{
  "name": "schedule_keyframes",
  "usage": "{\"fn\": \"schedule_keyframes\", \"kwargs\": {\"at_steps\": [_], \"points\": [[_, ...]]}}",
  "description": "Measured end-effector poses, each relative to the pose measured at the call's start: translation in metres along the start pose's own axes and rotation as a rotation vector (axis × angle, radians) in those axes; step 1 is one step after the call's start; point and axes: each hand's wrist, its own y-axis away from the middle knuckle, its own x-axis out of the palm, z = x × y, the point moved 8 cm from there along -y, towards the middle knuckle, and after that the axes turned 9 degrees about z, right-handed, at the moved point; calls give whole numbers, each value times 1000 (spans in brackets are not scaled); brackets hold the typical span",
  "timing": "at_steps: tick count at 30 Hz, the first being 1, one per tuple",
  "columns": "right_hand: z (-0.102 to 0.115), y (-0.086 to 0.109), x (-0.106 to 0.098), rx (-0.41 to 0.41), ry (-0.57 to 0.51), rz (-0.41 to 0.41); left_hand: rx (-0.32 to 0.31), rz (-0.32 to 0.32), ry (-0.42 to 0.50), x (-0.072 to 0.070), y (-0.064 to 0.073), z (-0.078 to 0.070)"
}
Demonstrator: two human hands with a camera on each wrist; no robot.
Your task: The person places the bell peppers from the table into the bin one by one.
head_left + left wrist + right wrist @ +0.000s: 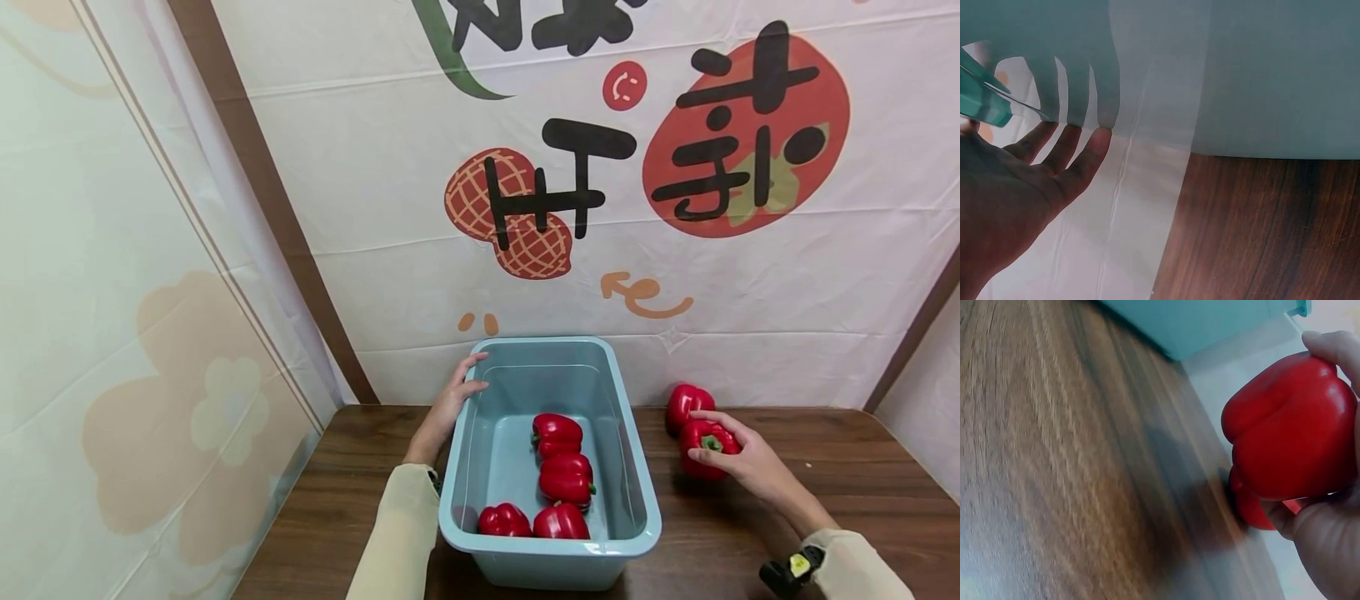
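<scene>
My right hand (750, 458) grips a red bell pepper (705, 448), its green stem facing up. In the right wrist view that bell pepper (1297, 428) sits between thumb and fingers, above the wooden table, where a shadow falls. A second red bell pepper (687, 405) lies just behind it by the backdrop. My left hand (447, 408) holds the left rim of a light blue plastic bin (637, 467). In the left wrist view several fingers (1088, 159) of it reach the bin's outer wall (1272, 81). Several red bell peppers (564, 479) lie inside the bin.
The bin stands on a dark wooden table (795, 492), close to the printed fabric backdrop (405, 250) behind. Another fabric panel (150, 250) rises along the left side. A black wrist strap (787, 573) circles my right wrist.
</scene>
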Motion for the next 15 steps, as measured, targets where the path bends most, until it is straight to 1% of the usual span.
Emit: {"fn": "schedule_keyframes", "kwargs": {"at_steps": [7,11,15], "points": [[19,7,-2,-46,-9,-7,-13,-8,7,0,-1,1],[29,10,-6,-53,3,-14,-12,-11,6,0,-1,0],[35,12,-9,-62,12,-22,-9,-2,6,1,0,0]]}}
